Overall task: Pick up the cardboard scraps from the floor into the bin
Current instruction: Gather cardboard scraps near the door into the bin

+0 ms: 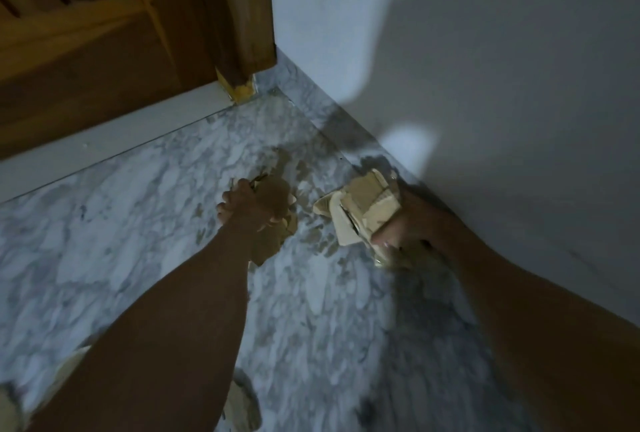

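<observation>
From the head camera, a white-and-grey marbled stone floor (145,223) runs to a dark brown wooden door (104,33), whose frame foot is chipped to pale yellow wood. A plain white painted wall (485,67) meets the floor just right of that door and carries broad shadows. The picture is dim and blurred, and no writing or label can be read anywhere.

The left hand (249,209), well below the door's foot, is down at the floor with its fingers curled round a flat brown piece of torn cardboard (273,234) that lies on the marble under it. The right hand (398,234), farther right of the door and close against the wall, is clenched round a bunch of pale tan folded cardboard scraps (360,209) that stick up out of its fist. More tan cardboard bits (242,404) lie on the floor far below the door, beside the left forearm, too blurred to describe further.
</observation>
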`<move>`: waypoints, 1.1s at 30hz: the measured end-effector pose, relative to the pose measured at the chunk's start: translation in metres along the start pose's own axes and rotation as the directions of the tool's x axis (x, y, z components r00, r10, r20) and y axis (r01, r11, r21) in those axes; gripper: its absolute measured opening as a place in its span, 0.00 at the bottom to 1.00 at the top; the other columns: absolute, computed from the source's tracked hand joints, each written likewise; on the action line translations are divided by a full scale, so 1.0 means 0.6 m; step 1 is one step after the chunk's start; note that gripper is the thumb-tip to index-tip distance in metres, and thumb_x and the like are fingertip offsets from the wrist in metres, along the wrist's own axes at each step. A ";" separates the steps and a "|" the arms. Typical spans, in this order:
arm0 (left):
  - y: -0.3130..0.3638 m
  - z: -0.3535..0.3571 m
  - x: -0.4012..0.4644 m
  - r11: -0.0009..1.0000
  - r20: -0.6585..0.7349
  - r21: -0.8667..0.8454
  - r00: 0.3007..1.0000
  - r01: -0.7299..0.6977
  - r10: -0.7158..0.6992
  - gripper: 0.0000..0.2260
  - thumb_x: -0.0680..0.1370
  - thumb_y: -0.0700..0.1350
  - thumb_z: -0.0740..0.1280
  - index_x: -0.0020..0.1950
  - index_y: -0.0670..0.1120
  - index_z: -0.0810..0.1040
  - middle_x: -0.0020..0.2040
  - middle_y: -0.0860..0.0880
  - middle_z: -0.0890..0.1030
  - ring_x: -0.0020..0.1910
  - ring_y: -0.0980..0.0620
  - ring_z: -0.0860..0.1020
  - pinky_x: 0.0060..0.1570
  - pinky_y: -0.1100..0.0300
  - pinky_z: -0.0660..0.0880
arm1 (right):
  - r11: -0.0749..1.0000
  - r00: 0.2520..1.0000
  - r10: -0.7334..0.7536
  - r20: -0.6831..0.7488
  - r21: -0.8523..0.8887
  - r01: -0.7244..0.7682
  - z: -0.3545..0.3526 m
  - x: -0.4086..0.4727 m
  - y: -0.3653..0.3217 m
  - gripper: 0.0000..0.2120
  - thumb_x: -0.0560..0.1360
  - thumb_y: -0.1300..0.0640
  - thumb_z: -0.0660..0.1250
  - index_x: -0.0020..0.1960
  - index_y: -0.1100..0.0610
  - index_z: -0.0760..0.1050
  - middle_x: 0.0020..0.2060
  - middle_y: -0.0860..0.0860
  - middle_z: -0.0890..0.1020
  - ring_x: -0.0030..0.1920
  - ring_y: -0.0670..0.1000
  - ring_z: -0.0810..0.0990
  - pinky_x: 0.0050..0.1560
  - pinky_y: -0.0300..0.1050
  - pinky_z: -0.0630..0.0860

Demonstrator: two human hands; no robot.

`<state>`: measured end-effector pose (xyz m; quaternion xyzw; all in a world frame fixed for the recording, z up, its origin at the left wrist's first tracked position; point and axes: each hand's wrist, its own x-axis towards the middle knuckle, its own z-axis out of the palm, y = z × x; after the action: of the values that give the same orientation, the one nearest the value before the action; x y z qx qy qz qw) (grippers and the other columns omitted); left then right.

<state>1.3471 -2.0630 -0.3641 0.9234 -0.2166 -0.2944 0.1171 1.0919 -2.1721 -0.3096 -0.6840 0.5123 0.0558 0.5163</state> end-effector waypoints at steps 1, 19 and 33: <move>-0.006 0.004 -0.003 1.000 -0.003 -0.001 1.000 -0.018 0.018 0.38 0.68 0.49 0.80 0.71 0.46 0.64 0.68 0.39 0.67 0.67 0.36 0.70 0.64 0.44 0.70 | 0.999 1.000 0.000 0.014 0.045 -0.001 0.005 0.009 -0.011 0.27 0.61 0.72 0.80 0.56 0.58 0.78 0.49 0.50 0.83 0.48 0.49 0.81 0.51 0.43 0.78; -0.118 0.007 -0.072 0.994 0.086 -0.057 0.991 -0.098 0.103 0.42 0.58 0.49 0.84 0.66 0.49 0.67 0.62 0.42 0.75 0.61 0.38 0.76 0.57 0.44 0.76 | 0.845 0.994 0.065 -0.090 -0.526 -0.102 0.072 0.076 -0.033 0.56 0.51 0.54 0.86 0.74 0.54 0.62 0.72 0.56 0.68 0.73 0.62 0.67 0.64 0.57 0.72; 0.021 0.012 -0.014 0.983 -0.017 -0.154 0.995 -0.097 0.095 0.29 0.66 0.47 0.80 0.64 0.42 0.78 0.61 0.42 0.80 0.60 0.41 0.79 0.57 0.50 0.78 | 0.927 0.981 0.056 -0.184 -0.356 -0.119 0.094 0.074 0.007 0.61 0.53 0.59 0.85 0.77 0.55 0.54 0.67 0.54 0.77 0.67 0.59 0.76 0.63 0.54 0.75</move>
<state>1.3323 -2.0708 -0.3611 0.9014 -0.2369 -0.3000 0.2032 1.1351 -2.1571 -0.3652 -0.7467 0.5652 0.1146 0.3313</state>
